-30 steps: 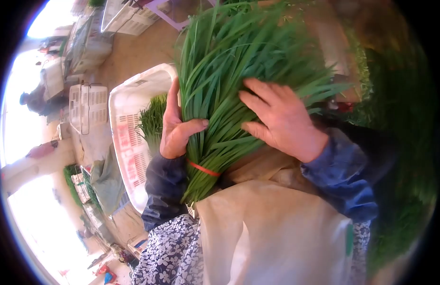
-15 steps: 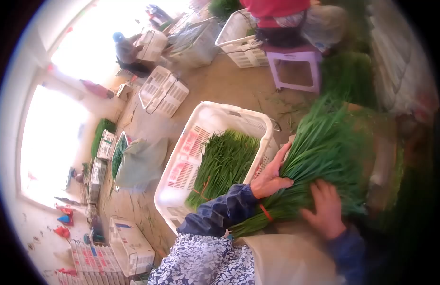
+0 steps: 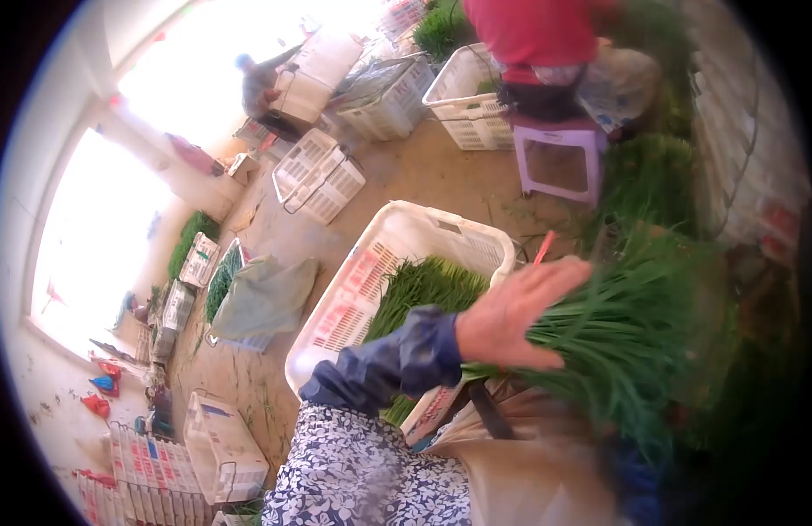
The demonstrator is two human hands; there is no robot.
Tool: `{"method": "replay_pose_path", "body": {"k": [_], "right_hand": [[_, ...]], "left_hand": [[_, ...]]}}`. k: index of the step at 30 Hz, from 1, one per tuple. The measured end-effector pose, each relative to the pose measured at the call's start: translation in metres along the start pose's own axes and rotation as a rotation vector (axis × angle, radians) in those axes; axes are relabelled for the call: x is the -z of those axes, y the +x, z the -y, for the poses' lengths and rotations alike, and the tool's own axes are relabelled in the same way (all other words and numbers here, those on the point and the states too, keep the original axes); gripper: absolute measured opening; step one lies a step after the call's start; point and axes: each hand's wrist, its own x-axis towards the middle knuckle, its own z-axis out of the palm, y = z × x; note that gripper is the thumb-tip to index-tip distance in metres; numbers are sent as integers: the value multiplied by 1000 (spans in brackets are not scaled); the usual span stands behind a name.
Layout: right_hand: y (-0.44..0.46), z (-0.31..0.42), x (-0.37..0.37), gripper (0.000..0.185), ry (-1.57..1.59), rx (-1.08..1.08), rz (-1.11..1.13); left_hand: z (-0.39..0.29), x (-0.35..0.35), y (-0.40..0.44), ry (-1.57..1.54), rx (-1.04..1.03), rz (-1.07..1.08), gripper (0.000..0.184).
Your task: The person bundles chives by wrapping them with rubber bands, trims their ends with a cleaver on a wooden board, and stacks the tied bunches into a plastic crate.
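"Across the brown floor [image 3: 423, 175], what's the best way for the person to handle those green leaves [image 3: 616, 324]?"

"Gently, I'd judge: a light palm and loose fingers, so the long blades line up without creasing."

"And the grip?"

"The left hand [image 3: 520, 320] is spread wide, thumb apart from the fingers. The right hand is out of sight, so its state can't be told."

"Where do the leaves lie?"

"Against the left hand, fanning out past its fingertips, on the side away from the white crate [image 3: 331, 337]."
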Motion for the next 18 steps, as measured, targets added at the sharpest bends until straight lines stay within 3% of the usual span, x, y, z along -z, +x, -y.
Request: {"method": "replay_pose_path", "body": {"k": [2, 6, 8, 12, 14, 16, 18], "right_hand": [[-4, 1, -6, 48, 14, -24, 41], [-17, -3, -19, 44, 28, -81, 120], [-20, -4, -22, 42, 42, -110, 143], [-23, -4, -23, 38, 71, -148, 156], [-25, -5, -23, 36, 75, -162, 163], [-27, -6, -21, 34, 79, -181, 163], [-31, -8, -20, 33, 81, -197, 162]], "left_hand": [[34, -9, -5, -139, 399, 299, 102], [98, -35, -33, -124, 524, 359, 101], [113, -42, -50, -220, 389, -176, 105], [107, -9, -51, 27, 424, -408, 105], [101, -14, -45, -25, 698, 679, 99], [100, -44, -44, -179, 539, 802, 98], [87, -51, -37, -309, 512, 708, 102]]}}
